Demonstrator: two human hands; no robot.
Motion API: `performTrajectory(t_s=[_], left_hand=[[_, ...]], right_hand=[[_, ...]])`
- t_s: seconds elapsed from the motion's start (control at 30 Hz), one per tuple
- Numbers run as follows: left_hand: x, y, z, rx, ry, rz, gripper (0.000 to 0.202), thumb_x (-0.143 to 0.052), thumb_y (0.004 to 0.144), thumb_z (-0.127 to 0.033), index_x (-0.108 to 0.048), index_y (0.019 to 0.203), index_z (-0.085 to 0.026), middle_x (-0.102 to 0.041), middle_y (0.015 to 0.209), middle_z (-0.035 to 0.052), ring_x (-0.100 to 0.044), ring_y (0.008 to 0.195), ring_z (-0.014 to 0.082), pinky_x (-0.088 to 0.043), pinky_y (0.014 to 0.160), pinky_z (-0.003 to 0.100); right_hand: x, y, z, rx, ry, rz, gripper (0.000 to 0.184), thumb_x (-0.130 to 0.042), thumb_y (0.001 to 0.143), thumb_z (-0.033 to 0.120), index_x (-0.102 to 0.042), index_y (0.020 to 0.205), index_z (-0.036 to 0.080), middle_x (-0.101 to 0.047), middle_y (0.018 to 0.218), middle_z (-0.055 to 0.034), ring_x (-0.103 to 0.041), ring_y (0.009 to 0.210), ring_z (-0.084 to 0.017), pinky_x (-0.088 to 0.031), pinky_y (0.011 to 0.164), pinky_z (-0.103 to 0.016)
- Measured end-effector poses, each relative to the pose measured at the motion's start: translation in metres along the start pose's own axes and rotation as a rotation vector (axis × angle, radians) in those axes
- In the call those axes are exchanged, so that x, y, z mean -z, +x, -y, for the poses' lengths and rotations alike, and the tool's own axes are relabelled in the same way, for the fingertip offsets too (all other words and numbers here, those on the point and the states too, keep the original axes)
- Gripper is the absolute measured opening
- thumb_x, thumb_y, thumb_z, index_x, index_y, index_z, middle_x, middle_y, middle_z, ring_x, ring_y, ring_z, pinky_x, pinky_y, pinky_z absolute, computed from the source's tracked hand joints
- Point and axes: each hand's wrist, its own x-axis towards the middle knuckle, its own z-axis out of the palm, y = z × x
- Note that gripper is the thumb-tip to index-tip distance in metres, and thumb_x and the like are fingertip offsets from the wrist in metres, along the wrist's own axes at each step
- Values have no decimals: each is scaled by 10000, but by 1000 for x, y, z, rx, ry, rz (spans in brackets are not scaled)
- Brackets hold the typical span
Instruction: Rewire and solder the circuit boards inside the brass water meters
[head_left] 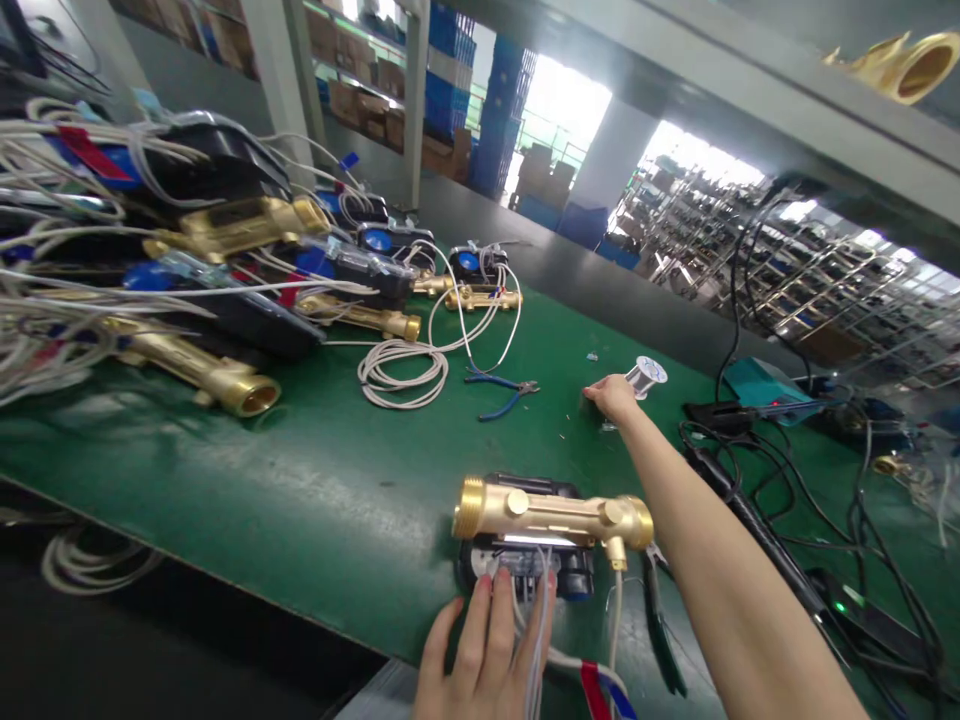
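Note:
A brass pipe body (pixel 555 512) lies across a black meter housing (pixel 577 585) near the table's front edge. My left hand (pixel 487 645) rests with outstretched fingers on the housing's lower edge, and grey cables (pixel 541 625) pass between the fingers. My right hand (pixel 613 398) reaches far out over the green table, its fingers pinched together. What they hold, if anything, is too small to make out. Just beyond that hand stands a spool of silvery wire (pixel 646 376). Beneath the right forearm, dark-handled pliers (pixel 658 630) lie beside the meter.
Blue-handled cutters (pixel 506 392) and a coiled grey cable (pixel 401 375) lie on the green table (pixel 322 480). Brass meters with tangled cables are piled at left (pixel 202 370). Black cords (pixel 787 480) and a device with a green light (pixel 862 610) are at right. A shelf beam (pixel 750 90) crosses above.

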Motion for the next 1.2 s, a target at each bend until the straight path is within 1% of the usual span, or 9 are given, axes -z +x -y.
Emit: performTrajectory(t_s=[0.13, 0.27, 0.43, 0.6, 0.73, 0.83, 0.93, 1.07, 1.2], left_hand=[[5, 2, -3, 31, -28, 42, 518, -514, 845, -305, -431, 1355, -263, -554, 1196, 100, -466, 1114, 236, -350, 942, 399], [6, 3, -4, 40, -40, 49, 477, -482, 854, -291, -463, 1329, -252, -553, 1192, 108, -456, 1127, 241, -347, 925, 406], [11, 4, -3, 14, -29, 101, 494, -424, 881, -263, -406, 1374, -240, -531, 1227, 111, -450, 1144, 246, -347, 938, 417], [15, 5, -2, 7, -48, 157, 610, -416, 847, -166, -277, 1437, -230, -487, 1284, 127, -442, 1168, 256, -353, 941, 426], [16, 5, -2, -10, -25, 185, 660, -426, 827, -147, -225, 1453, -215, -464, 1301, 143, -436, 1178, 267, -361, 943, 431], [17, 6, -2, -8, 10, 192, 688, -430, 819, -152, -191, 1461, -218, -455, 1305, 141, -434, 1176, 265, -365, 938, 424], [18, 6, -4, -3, 27, 200, 705, -435, 802, -148, -192, 1461, -216, -453, 1310, 130, -426, 1188, 261, -358, 951, 416], [16, 6, -8, 24, 28, 185, 690, -441, 787, -147, -248, 1446, -218, -454, 1309, 123, -419, 1199, 260, -344, 964, 422], [14, 5, -11, 46, 24, 171, 676, -474, 776, -166, -299, 1426, -228, -453, 1312, 121, -423, 1195, 264, -338, 966, 432]], right_hand=[[4, -12, 1, 53, -10, -35, 310, -540, 888, 358, -565, 1111, 144, -591, 1100, -74, -594, 939, -169, -511, 810, -368], [13, -34, 16, 208, 14, -134, 276, -526, 895, 363, -591, 1045, 141, -615, 1045, -59, -595, 929, -163, -494, 832, -381], [37, -64, 38, 433, 86, -174, 204, -523, 878, 302, -674, 929, 175, -683, 923, -37, -602, 862, -137, -432, 795, -258], [54, -89, 16, 470, 103, -149, 163, -559, 831, 239, -695, 868, 158, -695, 824, -40, -602, 766, -129, -418, 741, -243], [30, -103, -3, 457, 161, -73, 103, -604, 790, 217, -696, 814, 176, -703, 787, -12, -615, 711, -107, -438, 694, -215], [2, -107, -4, 407, 233, -61, 100, -638, 766, 244, -689, 821, 177, -707, 788, -6, -630, 701, -103, -458, 665, -204], [-16, -108, 1, 348, 289, -85, 137, -648, 764, 277, -683, 826, 160, -704, 772, -19, -633, 686, -111, -471, 648, -221], [-24, -109, 5, 310, 327, -125, 154, -610, 794, 289, -679, 796, 151, -698, 765, -25, -632, 703, -130, -477, 714, -286], [-19, -111, 4, 299, 361, -169, 185, -599, 765, 314, -697, 733, 161, -700, 730, -43, -630, 684, -165, -459, 679, -290]])
